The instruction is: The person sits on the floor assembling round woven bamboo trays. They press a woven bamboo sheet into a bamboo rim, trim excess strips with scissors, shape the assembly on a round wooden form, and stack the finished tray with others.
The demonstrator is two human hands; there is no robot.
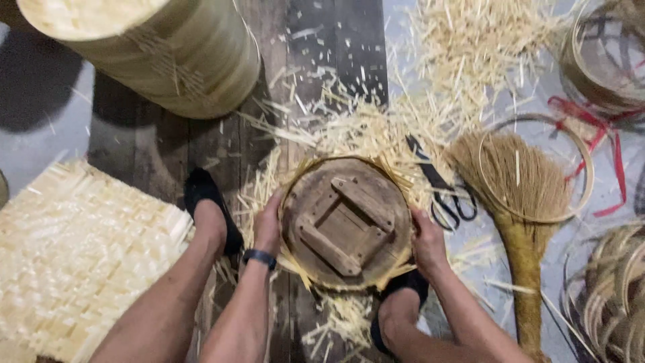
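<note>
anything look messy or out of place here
Yes: loose bamboo slivers are strewn across the floor boards and partly cover the black scissors. A straw broom lies flat with a thin bamboo hoop on it. Both hands, left hand and right hand, grip the round wooden form.

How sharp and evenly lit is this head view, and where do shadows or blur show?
Head view: mostly sharp around the round wooden form between left hand and right hand; dark shadow at the upper left floor; bamboo stack top overexposed; edges slightly soft.
</note>
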